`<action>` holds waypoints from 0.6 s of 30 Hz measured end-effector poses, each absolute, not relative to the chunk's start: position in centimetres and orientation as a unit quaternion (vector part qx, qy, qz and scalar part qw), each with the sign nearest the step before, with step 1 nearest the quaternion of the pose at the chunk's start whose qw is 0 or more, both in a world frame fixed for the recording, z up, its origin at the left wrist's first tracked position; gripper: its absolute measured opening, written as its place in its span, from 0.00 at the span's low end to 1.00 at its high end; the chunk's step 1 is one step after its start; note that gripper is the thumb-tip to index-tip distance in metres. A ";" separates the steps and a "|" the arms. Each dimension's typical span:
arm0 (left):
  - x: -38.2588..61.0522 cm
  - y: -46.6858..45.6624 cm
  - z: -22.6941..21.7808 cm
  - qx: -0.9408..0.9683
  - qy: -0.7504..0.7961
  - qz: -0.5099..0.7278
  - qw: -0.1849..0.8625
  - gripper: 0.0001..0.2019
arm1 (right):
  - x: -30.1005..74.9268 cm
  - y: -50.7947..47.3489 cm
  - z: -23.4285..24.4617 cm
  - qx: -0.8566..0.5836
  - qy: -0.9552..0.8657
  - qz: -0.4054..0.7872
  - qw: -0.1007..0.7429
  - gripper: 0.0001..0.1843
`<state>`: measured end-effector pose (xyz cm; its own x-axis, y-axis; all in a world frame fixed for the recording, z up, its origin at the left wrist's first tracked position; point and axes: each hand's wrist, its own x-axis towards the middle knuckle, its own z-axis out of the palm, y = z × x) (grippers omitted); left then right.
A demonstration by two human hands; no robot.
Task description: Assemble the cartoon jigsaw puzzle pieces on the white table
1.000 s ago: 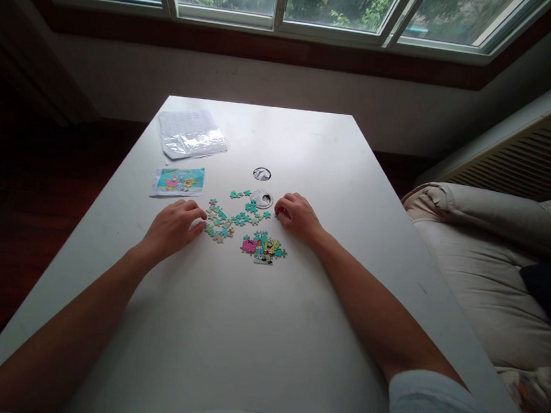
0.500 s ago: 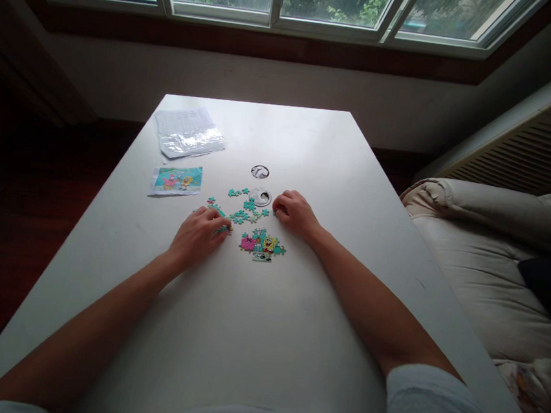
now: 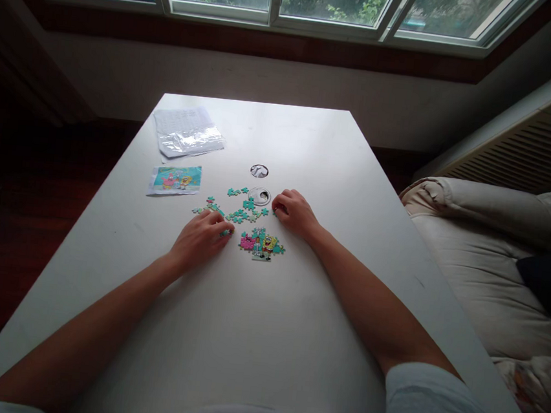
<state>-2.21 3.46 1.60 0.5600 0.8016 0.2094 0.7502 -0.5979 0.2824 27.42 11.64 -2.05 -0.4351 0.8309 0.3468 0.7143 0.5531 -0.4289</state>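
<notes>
A partly joined jigsaw puzzle [image 3: 262, 244] lies on the white table [image 3: 253, 334], showing a yellow cartoon figure, a pale blue one and a pink patch. Just left of it, my left hand [image 3: 200, 235] has its fingers closed on a small puzzle piece [image 3: 227, 232], mostly covered by the fingertips. Loose teal puzzle pieces [image 3: 239, 216] are scattered beyond the joined part, some beside my left fingers. To the right of these, my right hand [image 3: 295, 212] rests on the table with curled fingers; a bit of teal shows under its fingertips, apparently another piece.
A printed picture sheet [image 3: 175, 180] of the same cartoon lies at the left. Behind it are papers in a clear plastic sleeve [image 3: 189, 133]. Two round inserts, a dark-rimmed disc [image 3: 259, 171] and a ring [image 3: 259, 196], sit in the tabletop. A cushioned seat [image 3: 474, 264] stands at the right.
My left hand has shifted slightly right, fingertips closer together around the piece, uncovering more loose pieces at its left. My right hand stays in place.
</notes>
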 end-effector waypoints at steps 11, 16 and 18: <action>-2.0 3.4 1.2 0.867 0.461 0.166 0.093 0.11 | 27.4 11.7 -2.2 -0.461 -0.840 0.108 0.266 0.09; -1.9 3.4 1.5 0.868 0.459 0.159 0.103 0.09 | 27.4 11.8 -2.3 -0.466 -0.838 0.115 0.261 0.08; -1.8 3.4 1.6 0.869 0.457 0.157 0.106 0.09 | 27.4 11.7 -2.2 -0.467 -0.837 0.116 0.260 0.08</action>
